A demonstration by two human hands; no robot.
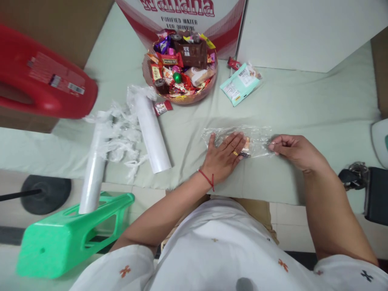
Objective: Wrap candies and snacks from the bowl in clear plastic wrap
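A clear plastic bag [258, 139] lies on the cloth-covered table in front of me, with a small orange-and-dark item [247, 145] inside it. My left hand [222, 155] rests flat on the bag, fingers stretched out, and covers most of that item. At the bag's right end, the thumb and fingers of my right hand [291, 149] pinch the plastic edge. Beyond the bag, a mint-green packet [241, 84] and a small red wrapped sweet [234, 63] lie on the cloth.
A bowl [184, 97] full of wrapped sweets stands at the back, before a water carton [224, 32]. Two plastic bag rolls [153, 137] lie left. A red jug [45, 76] is far left, a green plastic holder [45, 242] below. Keys [354, 176] lie right.
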